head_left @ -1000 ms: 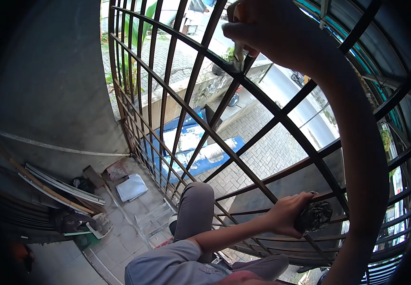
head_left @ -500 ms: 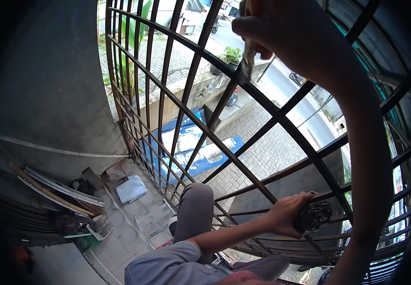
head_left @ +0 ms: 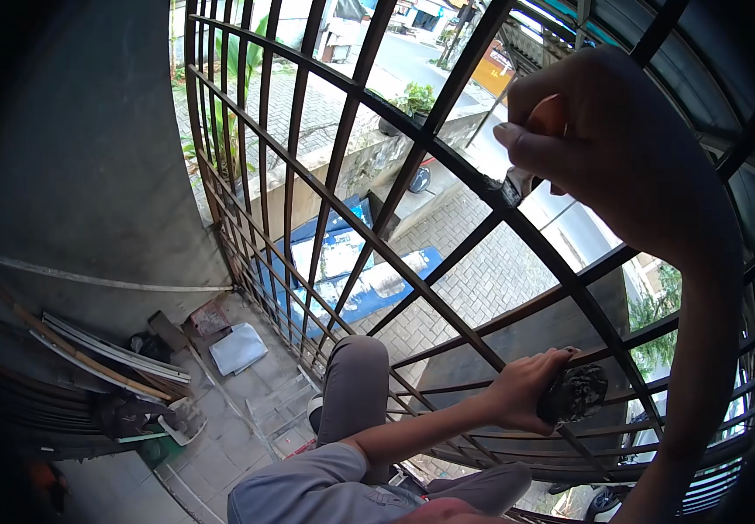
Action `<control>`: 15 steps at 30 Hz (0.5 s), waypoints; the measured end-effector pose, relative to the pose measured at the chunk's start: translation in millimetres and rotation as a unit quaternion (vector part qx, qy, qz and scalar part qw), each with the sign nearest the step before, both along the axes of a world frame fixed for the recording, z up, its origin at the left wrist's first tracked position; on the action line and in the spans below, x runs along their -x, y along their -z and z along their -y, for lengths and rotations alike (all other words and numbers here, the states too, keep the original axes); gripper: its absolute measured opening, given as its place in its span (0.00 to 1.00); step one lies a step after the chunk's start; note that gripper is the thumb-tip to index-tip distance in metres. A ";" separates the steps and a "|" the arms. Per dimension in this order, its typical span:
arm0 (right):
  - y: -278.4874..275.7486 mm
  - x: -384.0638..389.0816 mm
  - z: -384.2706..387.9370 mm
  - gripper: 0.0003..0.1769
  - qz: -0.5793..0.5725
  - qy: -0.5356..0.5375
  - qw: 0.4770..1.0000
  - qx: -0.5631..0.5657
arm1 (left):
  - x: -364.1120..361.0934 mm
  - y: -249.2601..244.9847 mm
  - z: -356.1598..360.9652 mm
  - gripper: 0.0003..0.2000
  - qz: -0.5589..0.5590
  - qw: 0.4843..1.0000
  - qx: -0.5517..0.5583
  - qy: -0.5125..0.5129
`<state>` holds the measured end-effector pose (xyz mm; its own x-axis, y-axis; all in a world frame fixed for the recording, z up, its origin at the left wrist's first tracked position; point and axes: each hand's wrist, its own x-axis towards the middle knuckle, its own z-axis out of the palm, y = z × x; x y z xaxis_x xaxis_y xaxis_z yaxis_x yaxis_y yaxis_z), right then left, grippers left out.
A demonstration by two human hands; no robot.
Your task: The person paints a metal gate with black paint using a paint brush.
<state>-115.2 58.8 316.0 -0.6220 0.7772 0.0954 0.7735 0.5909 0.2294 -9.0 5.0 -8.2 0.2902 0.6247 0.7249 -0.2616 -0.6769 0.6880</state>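
My right hand point(head_left: 578, 140), raised at the upper right, is closed around a paintbrush point(head_left: 515, 185). The rounded orange end of its handle shows between my fingers. Its bristles touch a dark bar of the metal grille point(head_left: 561, 260), near a crossing of two bars. Lower down, my left hand point(head_left: 526, 389) wraps round a small dark container point(head_left: 576, 393) beside the grille. Black and whitish smears cover the container's top; what is inside I cannot make out.
Long strips of wood or trim point(head_left: 115, 358) lean by the left wall point(head_left: 89, 166). A folded white sheet point(head_left: 238, 348) lies on the tiled floor point(head_left: 229, 419). Beyond the bars are a blue-and-white panel point(head_left: 368, 284), paving and a street. My bent knee point(head_left: 355, 367) is close to the grille.
My right hand and the paintbrush have moved right and down along the grille bar. My left hand stays with the container in nearly the same place. The view has shifted slightly.
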 end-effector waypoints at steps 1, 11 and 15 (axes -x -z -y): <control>9.2 -11.4 -5.9 0.18 -0.125 -0.060 0.990 -0.016 | 0.4 0.5 0.1 0.57 -0.004 1.000 0.004 0.004; 29.6 26.8 -25.6 0.11 -0.112 -0.286 0.948 -0.082 | 0.5 -0.6 -0.6 0.56 0.003 1.000 -0.007 -0.005; 20.6 30.7 -12.8 0.13 0.013 -0.244 0.965 -0.097 | -0.5 0.3 -0.2 0.57 0.001 1.000 -0.005 -0.006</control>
